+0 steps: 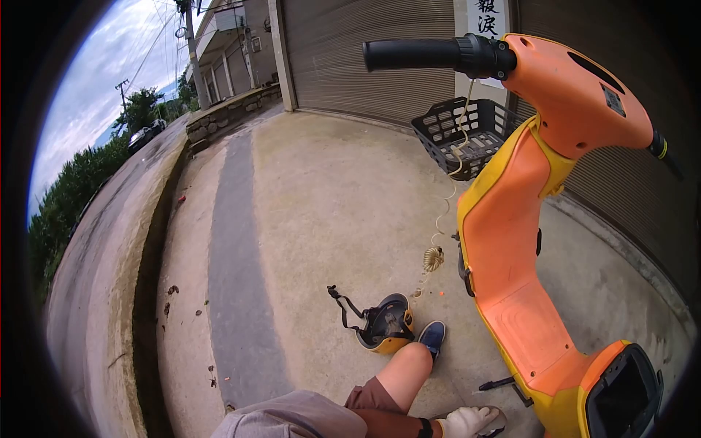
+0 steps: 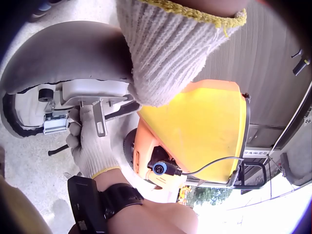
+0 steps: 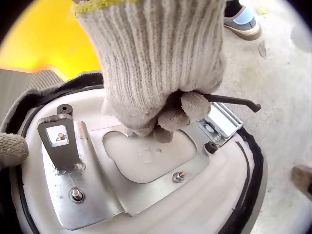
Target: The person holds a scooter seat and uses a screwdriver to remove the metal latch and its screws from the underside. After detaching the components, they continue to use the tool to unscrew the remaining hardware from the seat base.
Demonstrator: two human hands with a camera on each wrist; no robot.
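Note:
An upturned scooter seat [image 3: 146,161] shows its white underside and metal bracket in the right wrist view. My gloved left hand [image 1: 467,422] grips the seat's edge; its fingertips [image 3: 12,150] lap over the rim. In the left wrist view its cuff hides most of the hand. My gloved right hand [image 3: 165,92] has curled fingers over the metal plate [image 3: 141,195], near its cutout. What these fingers hold I cannot tell. Beside them juts a thin black rod [image 3: 239,101] with a bent end. Nuts sit on bolts [image 3: 76,194] in the plate, and a silver hinge [image 3: 223,124] is at one end.
The orange and yellow scooter [image 1: 518,219] stands at the right with a black front basket [image 1: 475,139]. A yellow helmet [image 1: 387,325] lies upturned by my shoe [image 1: 433,338]. A blue-tipped cable plug [image 2: 161,168] hangs at the scooter body. A curb drops to the road at left.

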